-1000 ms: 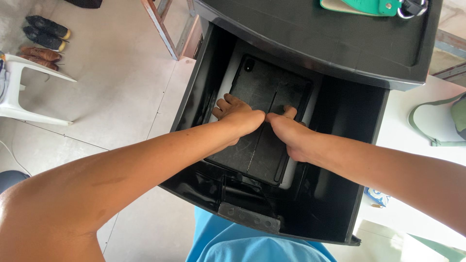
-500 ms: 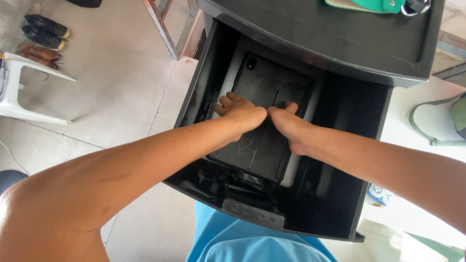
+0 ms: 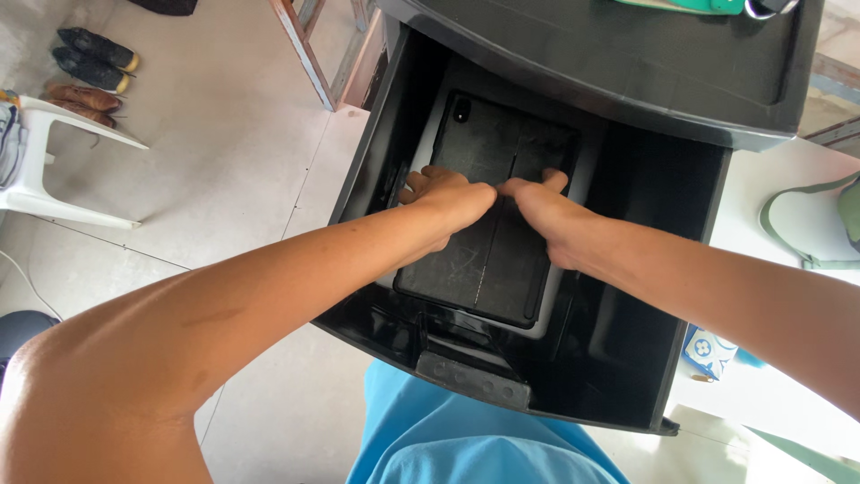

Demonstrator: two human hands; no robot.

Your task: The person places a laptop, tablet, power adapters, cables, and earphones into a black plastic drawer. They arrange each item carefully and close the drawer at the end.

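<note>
Pressing flat on a black tablet case lying inside an open black plastic drawer, both hands work at its middle. Left hand: fingers spread, palm down on the case's nine o'clock half, gripping nothing. Right hand: likewise resting on the three o'clock half, thumb near the centre fold. Judged best practice: even pressure, wrists low, lifting from the edges. Case: rigid, matte, rectangular, scuffed, creased lengthwise, lens cut-out at eleven o'clock. Drawer: glossy moulded walls, ribbed front lip. White plastic chair at nine o'clock on pale floor.
</note>
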